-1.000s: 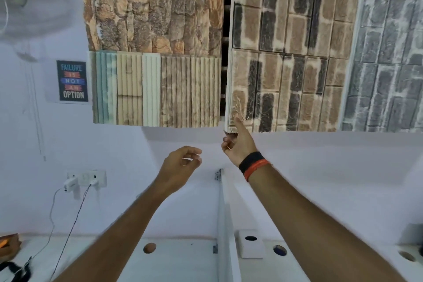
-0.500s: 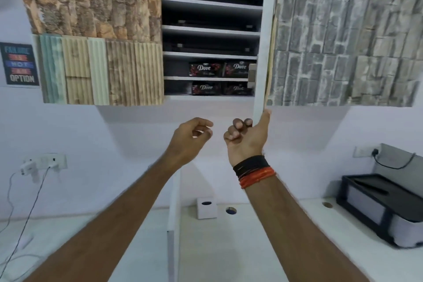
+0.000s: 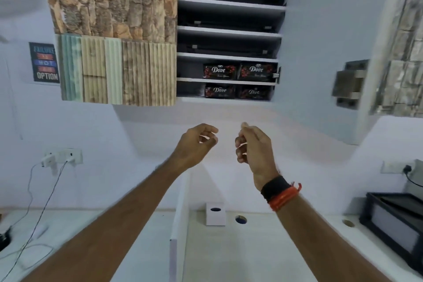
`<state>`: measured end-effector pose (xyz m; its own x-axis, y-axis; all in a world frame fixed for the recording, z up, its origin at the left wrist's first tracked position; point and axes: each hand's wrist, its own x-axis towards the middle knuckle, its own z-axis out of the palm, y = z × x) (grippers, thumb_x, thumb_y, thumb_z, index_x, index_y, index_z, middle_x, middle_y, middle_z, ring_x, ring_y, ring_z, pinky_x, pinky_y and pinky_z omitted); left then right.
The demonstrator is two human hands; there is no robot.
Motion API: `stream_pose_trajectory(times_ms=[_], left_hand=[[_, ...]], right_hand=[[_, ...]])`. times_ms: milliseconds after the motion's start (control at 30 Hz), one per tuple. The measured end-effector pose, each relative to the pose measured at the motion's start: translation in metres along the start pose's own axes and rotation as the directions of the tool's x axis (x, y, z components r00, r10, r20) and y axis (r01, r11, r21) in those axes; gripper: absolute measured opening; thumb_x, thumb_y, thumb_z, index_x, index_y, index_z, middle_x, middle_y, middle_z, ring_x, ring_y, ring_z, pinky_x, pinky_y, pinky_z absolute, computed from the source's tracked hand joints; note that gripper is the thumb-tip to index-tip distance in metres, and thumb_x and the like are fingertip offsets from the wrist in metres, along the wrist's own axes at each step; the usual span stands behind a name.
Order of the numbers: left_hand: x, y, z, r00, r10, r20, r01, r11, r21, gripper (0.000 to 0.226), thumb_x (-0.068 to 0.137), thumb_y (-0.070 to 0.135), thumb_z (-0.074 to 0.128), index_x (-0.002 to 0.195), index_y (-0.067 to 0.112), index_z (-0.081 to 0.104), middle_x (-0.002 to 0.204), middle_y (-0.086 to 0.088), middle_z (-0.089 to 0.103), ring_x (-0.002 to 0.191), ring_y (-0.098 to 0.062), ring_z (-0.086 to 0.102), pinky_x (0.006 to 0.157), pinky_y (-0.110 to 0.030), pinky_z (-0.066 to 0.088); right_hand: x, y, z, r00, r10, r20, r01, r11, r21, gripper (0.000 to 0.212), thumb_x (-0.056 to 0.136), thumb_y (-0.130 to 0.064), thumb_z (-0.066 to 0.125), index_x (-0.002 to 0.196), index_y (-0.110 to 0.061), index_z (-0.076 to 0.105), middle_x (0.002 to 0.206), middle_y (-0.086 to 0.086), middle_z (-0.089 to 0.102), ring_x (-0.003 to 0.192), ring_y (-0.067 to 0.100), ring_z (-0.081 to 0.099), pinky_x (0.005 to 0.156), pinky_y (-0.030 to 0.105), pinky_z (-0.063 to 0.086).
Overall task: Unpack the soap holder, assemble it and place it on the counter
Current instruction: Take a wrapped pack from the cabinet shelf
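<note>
The wall cabinet stands open, its door swung out to the right. Dark Dove packs lie on its two lowest shelves; the shelves above hold dark flat items I cannot identify. I cannot pick out a soap holder. My left hand hangs below the cabinet, fingers loosely curled and apart, holding nothing. My right hand, with black and orange wristbands, is beside it in a loose fist, off the door. The white counter lies below.
A small white box with a dark hole sits at the back of the counter beside a white upright divider. A black appliance stands at the right. Cables and a wall socket are at the left. The closed left door has stone cladding.
The cabinet door went from closed to fully swung open to the right. My right hand let go of the door edge and dropped beside my left hand.
</note>
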<state>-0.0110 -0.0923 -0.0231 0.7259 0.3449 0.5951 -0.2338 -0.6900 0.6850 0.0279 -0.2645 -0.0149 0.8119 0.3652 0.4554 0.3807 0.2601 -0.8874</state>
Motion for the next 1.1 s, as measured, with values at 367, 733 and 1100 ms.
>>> stream_pose_trajectory(times_ms=[367,733,1100], left_hand=[[0.103,-0.092,-0.014,0.990,-0.130,-0.050,0.115,0.965,-0.237,0.018,0.091,0.018,0.064,0.107,0.019,0.070,0.101,0.000,0.071,0.088,-0.011,0.065,0.079,-0.031,0.054],[0.157,-0.140,-0.002,0.989,-0.148,0.016,0.147,0.959,-0.243,0.018,0.089,0.018,0.065,0.106,0.020,0.070,0.093,0.005,0.069,0.076,-0.006,0.062,0.066,-0.023,0.049],[0.161,-0.146,0.003,0.978,-0.207,0.010,0.203,0.949,-0.240,0.020,0.091,0.021,0.063,0.110,0.021,0.069,0.104,0.004,0.069,0.093,-0.011,0.065,0.081,-0.029,0.053]], right_hand=[[0.204,0.036,0.014,0.932,-0.272,0.240,0.346,0.468,-0.813,0.034,0.100,-0.011,0.041,0.128,-0.019,0.059,0.123,0.009,0.064,0.109,0.027,0.060,0.090,0.034,0.046],[0.303,0.053,0.042,0.877,-0.235,0.418,0.443,0.062,-0.894,0.062,0.092,0.010,0.039,0.151,-0.009,0.034,0.152,0.015,0.043,0.140,0.030,0.040,0.114,0.040,0.037],[0.332,0.058,0.060,0.893,-0.220,0.393,0.416,0.069,-0.907,0.026,0.094,-0.006,0.052,0.116,-0.006,0.064,0.110,0.021,0.069,0.101,0.041,0.063,0.085,0.046,0.053]])
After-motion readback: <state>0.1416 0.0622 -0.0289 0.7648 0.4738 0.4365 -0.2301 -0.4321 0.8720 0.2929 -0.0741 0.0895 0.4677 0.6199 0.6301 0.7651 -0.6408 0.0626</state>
